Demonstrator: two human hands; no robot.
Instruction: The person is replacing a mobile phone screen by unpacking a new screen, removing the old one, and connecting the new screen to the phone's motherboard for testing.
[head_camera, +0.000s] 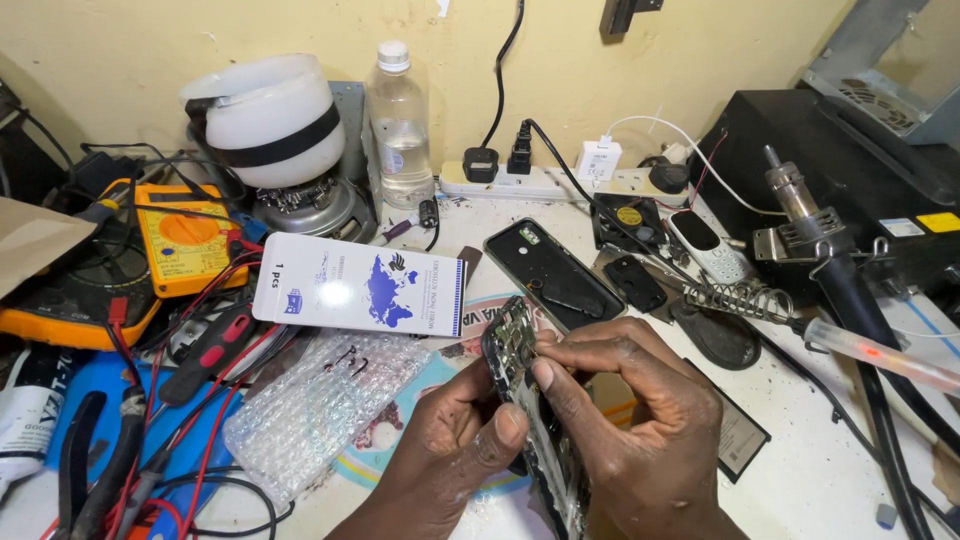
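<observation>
Head view is looking down on an opened phone, standing on edge and tilted, its exposed circuit board facing 9 o'clock. It is sitting low of centre, at about 6 o'clock in the frame, above a cluttered white workbench.

The left hand is coming up from 7 o'clock, its thumb and fingers closed against the phone's left face. The right hand is wrapping over from 4 o'clock, fingers curled shut around the phone's back edge, with the thumb pressing on the board near the top. Both hands are gripping tightly, with no gap showing.

Just at 10 o'clock from the phone, a sheet of bubble wrap is lying flat, and above it a white box with a blue map print is resting. At 12 o'clock, a black phone back cover is lying beside a small white keypad phone. At 2 o'clock, a soldering iron is sitting in its coil stand. Further out at 10 o'clock are a yellow multimeter, a white lamp-like dome and 1 clear plastic bottle. A white power strip is lying at 12 o'clock along the wall.
</observation>
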